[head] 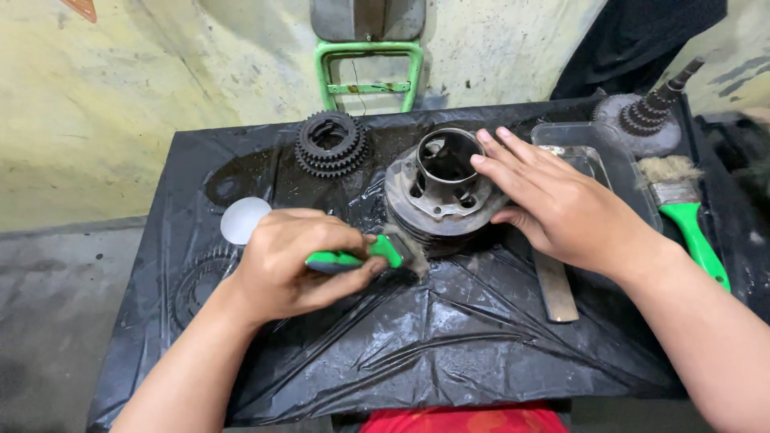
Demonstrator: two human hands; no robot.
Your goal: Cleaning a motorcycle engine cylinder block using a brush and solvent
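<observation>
My left hand (285, 261) is closed in a full fist around the green handle of a small paintbrush (370, 255), its bristles touching the lower finned side of the grey metal engine cylinder (439, 196). The cylinder stands upright at the centre of the black plastic sheet (449, 337) covering the table. My right hand (553, 204) lies open, fingers spread flat against the cylinder's right side and rim, gripping nothing. Behind: a stack of dark toothed gears (330, 143); right: a clear plastic tray (597, 152) and a larger green-handled brush (686, 212)
</observation>
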